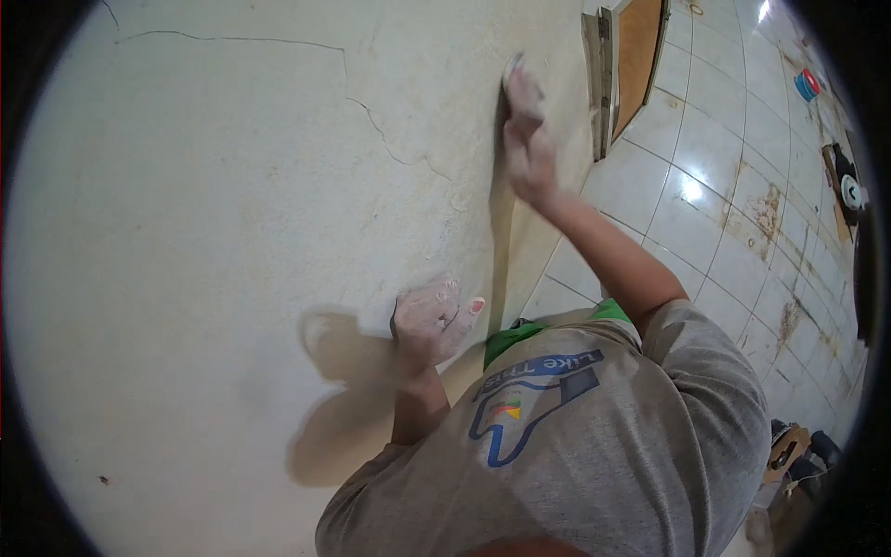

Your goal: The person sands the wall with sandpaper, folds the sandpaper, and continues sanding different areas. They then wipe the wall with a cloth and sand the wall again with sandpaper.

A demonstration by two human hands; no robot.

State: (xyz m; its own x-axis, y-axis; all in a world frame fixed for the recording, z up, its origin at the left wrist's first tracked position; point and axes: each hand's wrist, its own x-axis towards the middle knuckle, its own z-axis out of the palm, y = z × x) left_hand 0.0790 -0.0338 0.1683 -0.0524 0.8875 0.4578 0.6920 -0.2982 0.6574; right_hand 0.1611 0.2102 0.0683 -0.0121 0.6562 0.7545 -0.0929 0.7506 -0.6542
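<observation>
Beside the cracked off-white wall [232, 186], the powder-coated left hand [432, 317] was curled, whether around anything could not be told; by the right hand's [529, 148] blurred fingers, a flat, pale-edged object [510, 68] was gripped at the tips, wall-side.

Grey T-shirt [613, 446]: "Like This" on blue printed banner [554, 369].

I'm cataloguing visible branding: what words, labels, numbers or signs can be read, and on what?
"Like This": blue band on the grey T-shirt; the mark after it is unclear.
Coloured patch on the shirt: too small to read.
Red-and-blue object on the floor: no legible text.
</observation>
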